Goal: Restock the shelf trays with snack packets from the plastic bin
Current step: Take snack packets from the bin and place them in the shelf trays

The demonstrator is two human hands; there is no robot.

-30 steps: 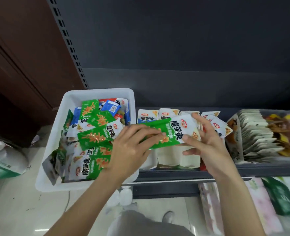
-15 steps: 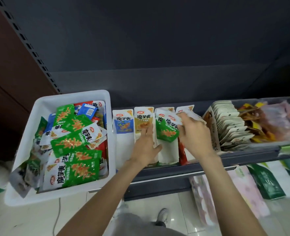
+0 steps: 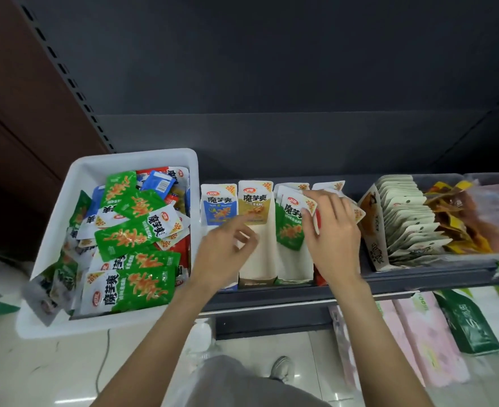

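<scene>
Here right hand (image 3: 331,230) pinched a green packet (image 3: 289,227) in its tray (image 3: 295,277), fingertips hidden; left hand (image 3: 227,251) blurred, seemingly loose, holding nothing.

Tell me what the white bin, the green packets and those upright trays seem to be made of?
White bin: looks like moulded plastic, with a smooth, thick rounded rim and a faint sheen. Green packets: probably glossy printed plastic film, since they crinkle and catch the light. Upright trays: likely matt printed cardboard, with flat folded walls; I cannot be sure.
</scene>
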